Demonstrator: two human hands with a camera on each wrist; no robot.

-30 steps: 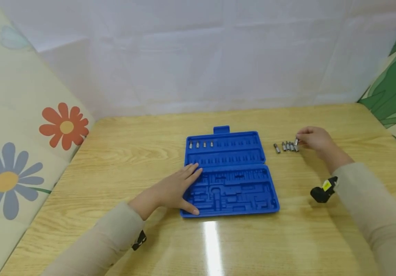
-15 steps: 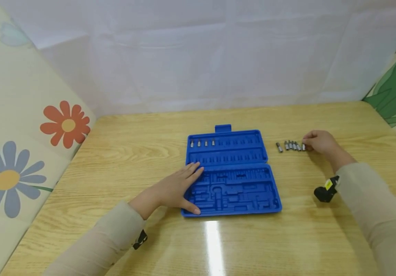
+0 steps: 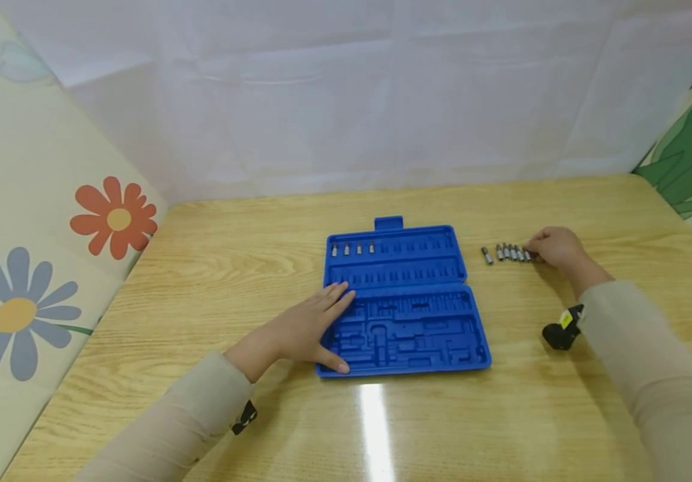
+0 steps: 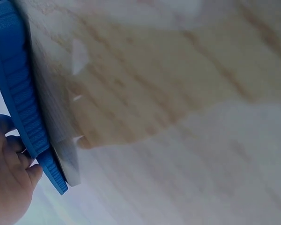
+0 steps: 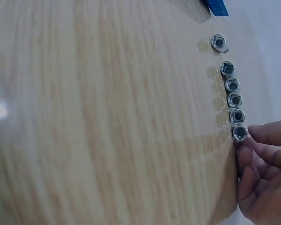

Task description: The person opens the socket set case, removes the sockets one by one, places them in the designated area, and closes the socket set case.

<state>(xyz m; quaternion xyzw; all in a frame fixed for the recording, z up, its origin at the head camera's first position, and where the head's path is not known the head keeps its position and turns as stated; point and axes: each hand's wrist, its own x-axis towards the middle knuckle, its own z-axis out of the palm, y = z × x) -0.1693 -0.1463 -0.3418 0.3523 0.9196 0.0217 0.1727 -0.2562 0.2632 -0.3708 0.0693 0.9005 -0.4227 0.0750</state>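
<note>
A blue plastic tool case (image 3: 418, 365) lies open and flat on the wooden table. My left hand (image 3: 304, 329) rests with spread fingers over its left edge, the thumb at the near corner. To the right of the case, several short silver bit sockets (image 3: 507, 252) lie side by side in a tight row. My right hand (image 3: 557, 248) pinches the bit socket (image 5: 240, 133) at the row's right end between thumb and finger. Its square drive hole shows in the right wrist view. A single bit socket (image 3: 487, 256) lies slightly apart, nearer the case.
Several bit sockets (image 3: 359, 249) stand in the left slots of the case's far row; moulded recesses fill the rest. A white cloth (image 3: 322, 100) hangs behind the table (image 3: 231, 248). Floral panels (image 3: 15, 201) flank it on both sides.
My right hand has lowered a bit socket from above the row to its right end, then slid it left against the others. The left hand stays on the case.
</note>
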